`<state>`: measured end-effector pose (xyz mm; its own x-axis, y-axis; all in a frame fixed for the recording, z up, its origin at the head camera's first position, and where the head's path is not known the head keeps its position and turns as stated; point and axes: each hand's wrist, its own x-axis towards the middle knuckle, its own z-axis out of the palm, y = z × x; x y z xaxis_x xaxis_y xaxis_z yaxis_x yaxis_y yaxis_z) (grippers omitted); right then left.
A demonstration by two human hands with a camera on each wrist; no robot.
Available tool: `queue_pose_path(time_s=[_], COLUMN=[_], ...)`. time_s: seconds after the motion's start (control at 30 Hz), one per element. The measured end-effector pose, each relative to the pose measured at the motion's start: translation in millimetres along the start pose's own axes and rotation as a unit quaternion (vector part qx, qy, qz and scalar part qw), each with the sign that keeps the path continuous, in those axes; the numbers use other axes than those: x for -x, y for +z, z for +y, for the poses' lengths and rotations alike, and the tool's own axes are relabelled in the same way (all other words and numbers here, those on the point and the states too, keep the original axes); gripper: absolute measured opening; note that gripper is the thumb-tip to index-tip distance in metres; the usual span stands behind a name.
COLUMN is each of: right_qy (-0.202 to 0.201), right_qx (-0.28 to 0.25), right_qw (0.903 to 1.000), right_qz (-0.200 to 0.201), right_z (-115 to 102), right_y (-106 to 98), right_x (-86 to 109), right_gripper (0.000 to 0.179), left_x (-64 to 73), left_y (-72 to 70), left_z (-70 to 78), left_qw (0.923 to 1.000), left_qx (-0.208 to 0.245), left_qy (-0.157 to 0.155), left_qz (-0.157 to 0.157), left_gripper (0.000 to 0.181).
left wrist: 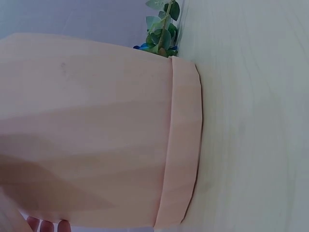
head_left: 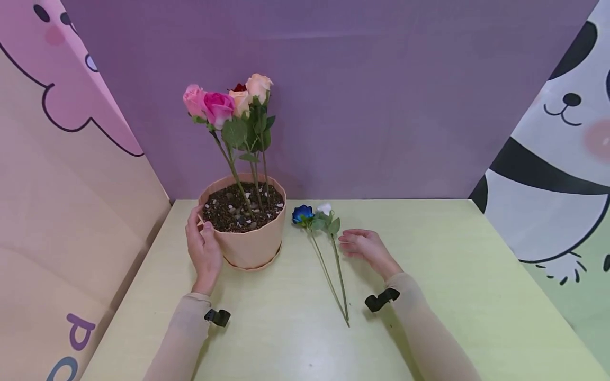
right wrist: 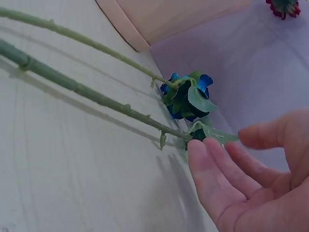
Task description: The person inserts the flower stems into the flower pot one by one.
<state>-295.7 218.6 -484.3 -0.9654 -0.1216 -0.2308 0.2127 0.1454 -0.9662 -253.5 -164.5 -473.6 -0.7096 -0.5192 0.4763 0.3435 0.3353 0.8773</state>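
A peach flower pot [head_left: 252,248] full of dark soil stands at the table's back left, with pink, peach and dark red roses [head_left: 219,108] upright in it. My left hand [head_left: 205,251] holds the pot's left side near the rim; in the left wrist view its fingertips [left wrist: 47,225] show past the pot's edge. Right of the pot, a blue rose [head_left: 302,214] and a white rose [head_left: 324,209] lie on the table, stems toward me. Beside the white rose's leaves hovers my right hand [head_left: 364,247], fingers loosely extended, holding nothing. The right wrist view shows its fingertips close to the leafy stem [right wrist: 104,99].
The pale table [head_left: 305,349] runs back to a purple backdrop [head_left: 371,116]. A patterned panel [head_left: 71,185] borders the left side, and a panda-printed one [head_left: 553,222] the right. A saucer [head_left: 252,269] sits beneath the pot.
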Motion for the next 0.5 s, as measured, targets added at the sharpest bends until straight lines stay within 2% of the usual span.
queue_pose_path(time_s=[0.27,0.5], right_qy=[-0.011,0.005], right_qx=[0.001,0.001], right_qw=[0.9997,0.9994], right_qz=[-0.023,-0.035], right_z=[7,12], right_y=[-1,3], right_x=[-2.6,-4.7], right_gripper=[0.052,0.052], left_x=[1.2,0.1], left_y=[-1.3,-0.8], left_z=[1.8,0.5], left_qw=[0.9999,1.0], left_qx=[0.001,-0.004], left_qy=[-0.005,-0.002], left_qz=[-0.009,-0.005], left_gripper=[0.05,0.05])
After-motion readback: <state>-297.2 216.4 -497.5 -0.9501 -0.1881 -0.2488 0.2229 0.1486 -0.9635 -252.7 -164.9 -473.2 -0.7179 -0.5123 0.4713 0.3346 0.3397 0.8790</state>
